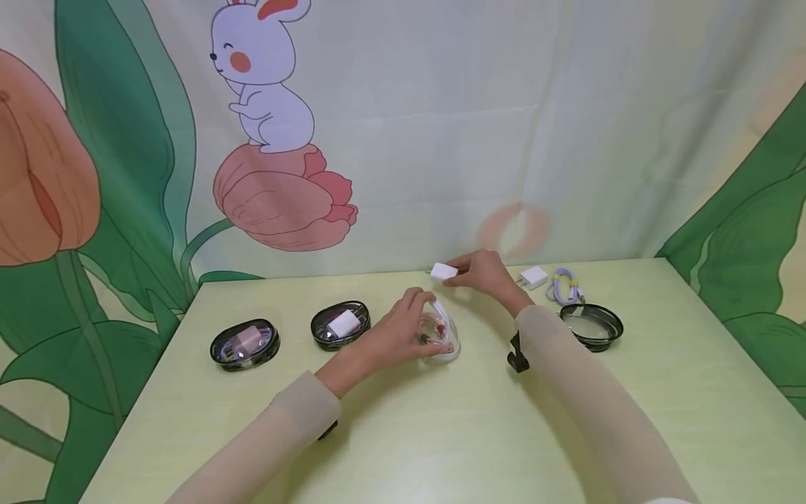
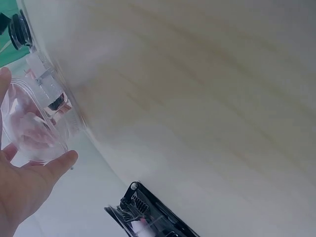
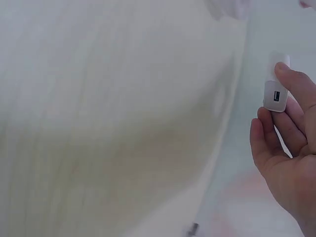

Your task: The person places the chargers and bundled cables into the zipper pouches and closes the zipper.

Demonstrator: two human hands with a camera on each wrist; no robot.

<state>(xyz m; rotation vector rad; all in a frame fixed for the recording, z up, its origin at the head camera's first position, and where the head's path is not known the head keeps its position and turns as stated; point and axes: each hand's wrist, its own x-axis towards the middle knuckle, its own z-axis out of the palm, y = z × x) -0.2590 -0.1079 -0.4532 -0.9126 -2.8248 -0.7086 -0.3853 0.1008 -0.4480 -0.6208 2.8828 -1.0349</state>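
Observation:
My left hand [image 1: 393, 331] grips a clear oval case with a white rim [image 1: 456, 348] by its edges, fingers on the far side and thumb on the near side. The case stands tilted on its edge; something small and red shows through it. In the left wrist view, the clear case [image 2: 30, 121] sits between the thumb and fingers. Close to the back edge of the table, my right hand [image 1: 483, 271] pinches a white USB charger [image 1: 443, 272] between thumb and fingers. Its USB port faces the camera in the right wrist view, where the charger [image 3: 275, 97] is held up.
Two black-rimmed clear cases stand on the left: one with a pinkish charger [image 1: 248, 340], one with a white charger [image 1: 343, 323]. To the right lie another white charger [image 1: 534, 277], a coiled lilac cable [image 1: 564, 287] and a black-rimmed case [image 1: 620, 326]. A printed curtain [image 1: 409, 140] hangs behind the table.

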